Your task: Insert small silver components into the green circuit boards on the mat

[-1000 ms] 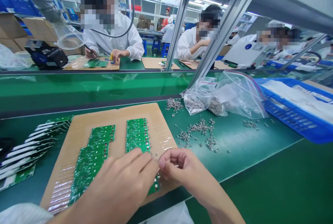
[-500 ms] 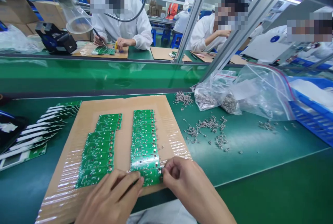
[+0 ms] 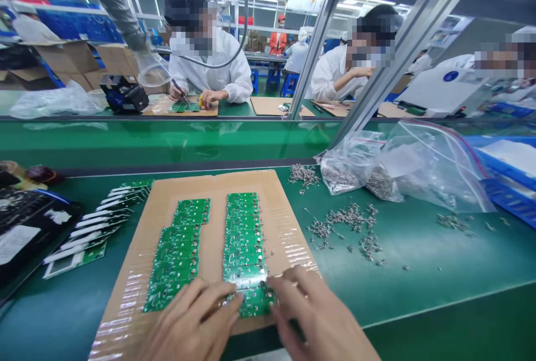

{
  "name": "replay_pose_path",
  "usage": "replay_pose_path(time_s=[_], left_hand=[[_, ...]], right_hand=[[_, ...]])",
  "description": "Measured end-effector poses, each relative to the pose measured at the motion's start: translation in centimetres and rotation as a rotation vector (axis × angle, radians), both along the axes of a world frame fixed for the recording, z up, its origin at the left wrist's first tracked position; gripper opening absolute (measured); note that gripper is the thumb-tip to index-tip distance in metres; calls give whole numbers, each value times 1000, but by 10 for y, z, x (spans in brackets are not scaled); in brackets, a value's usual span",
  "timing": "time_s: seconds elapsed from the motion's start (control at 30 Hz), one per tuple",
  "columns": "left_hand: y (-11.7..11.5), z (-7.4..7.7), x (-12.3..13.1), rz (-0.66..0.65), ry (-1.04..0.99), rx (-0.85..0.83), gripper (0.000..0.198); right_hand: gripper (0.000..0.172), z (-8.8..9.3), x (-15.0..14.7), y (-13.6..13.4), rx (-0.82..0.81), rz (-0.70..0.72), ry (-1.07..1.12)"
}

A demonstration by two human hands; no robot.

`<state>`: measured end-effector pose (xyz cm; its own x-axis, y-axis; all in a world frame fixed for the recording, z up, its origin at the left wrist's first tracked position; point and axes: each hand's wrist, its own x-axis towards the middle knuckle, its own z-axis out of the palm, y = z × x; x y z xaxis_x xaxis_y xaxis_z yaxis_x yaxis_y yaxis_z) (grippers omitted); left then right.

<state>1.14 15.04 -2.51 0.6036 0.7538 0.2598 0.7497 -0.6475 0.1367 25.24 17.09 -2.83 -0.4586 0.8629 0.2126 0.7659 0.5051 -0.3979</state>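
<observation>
The person's left hand (image 3: 192, 322) and right hand (image 3: 318, 316) sit apart, fingers reaching forward, their tips at either side of a small green circuit board (image 3: 255, 300). Whether either hand pinches anything cannot be told. That board lies at the near end of a straight column of green circuit boards (image 3: 242, 238) on a brown cardboard sheet (image 3: 285, 227) glossy with clear plastic film. A shorter second column of boards (image 3: 173, 263) lies just left, with a strip of bare cardboard between.

Right of the sheet, open green bench mat (image 3: 439, 260) is strewn with loose silver metal pins (image 3: 347, 218). Crinkled clear zip bags (image 3: 435, 168) slump further back, near a blue plastic crate (image 3: 506, 193). Left of the sheet, overlapping white-edged boards (image 3: 100, 218) fan out beside a black pad (image 3: 25, 238).

Beyond a shiny green panel (image 3: 167, 143), a co-worker in a white coat (image 3: 205, 65) holds a thin tool over a board.
</observation>
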Motion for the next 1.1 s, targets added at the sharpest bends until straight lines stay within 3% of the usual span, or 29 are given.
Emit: replay_pose_path(time_s=[0.1, 0.17, 0.2, 0.3, 0.4, 0.53, 0.67, 0.87, 1.0, 1.1], left_hand=[[37, 27, -1, 128, -57, -20, 36], [77, 38, 1, 215, 7, -124, 36], [99, 41, 3, 189, 44, -203, 37], [160, 36, 9, 110, 78, -255, 33], [195, 24, 10, 49, 88, -298, 31], [203, 17, 1, 17, 82, -329, 34], [200, 20, -8, 53, 88, -332, 40], [199, 30, -9, 96, 100, -320, 38], [188, 38, -1, 101, 76, -318, 38], [178, 36, 6, 85, 91, -338, 36]], right_hand=[[26, -16, -10, -5, 230, 189, -20], [22, -25, -15, -5, 321, 216, -19], [20, -29, -16, -4, 345, 222, -16], [12, -35, -15, -1, 357, 255, -3], [20, -32, -12, 4, 338, 302, 38], [31, -16, -17, 16, 167, 269, 63], [17, -6, -27, 30, 143, 223, -56], [20, -14, -22, 35, 93, 312, -122], [24, -15, -17, 38, 11, 368, -146], [27, -14, -18, 40, -46, 347, -133]])
